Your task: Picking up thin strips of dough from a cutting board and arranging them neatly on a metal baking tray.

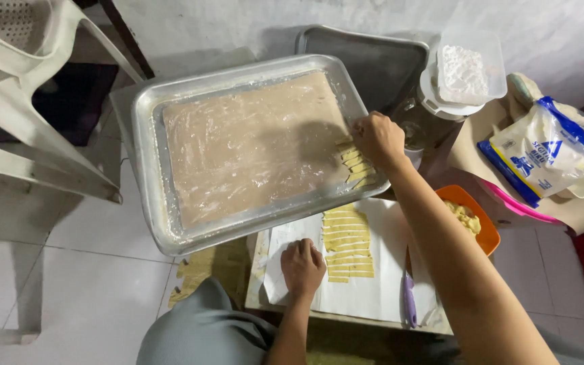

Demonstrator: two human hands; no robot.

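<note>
My right hand (378,137) reaches out over the near right corner of the big metal tray (144,115), fingers curled down onto the few yellow dough strips (356,165) laid there in a short slanted row; I seem to be pinching the top one, but from above my knuckles hide the fingertips, so I cannot tell how firmly I have it. The strips lie on the right end of the pale brownish floured board (251,145) that fills the tray, touching the tray's right rim. My left hand (301,265) rests closed, knuckles up, on the white sheet of paper (380,297) in front of me, pressing it down and gripping nothing that I can see. Just to the right of that hand, on the same sheet, lies a stack of more cut strips (347,243) in neat parallel lines, right below the tray's near edge. A knife with a purple handle (409,297) lies on the paper near my right forearm. Beyond that sits an orange bowl (488,236) holding a yellow lump of dough (464,216). Behind the tray is a second, darker tray (373,61), and a clear tub of white flour (463,71) standing on a jar. A blue and white flour bag (545,155) is off to the right, and a white plastic chair (21,101) on the left.
</note>
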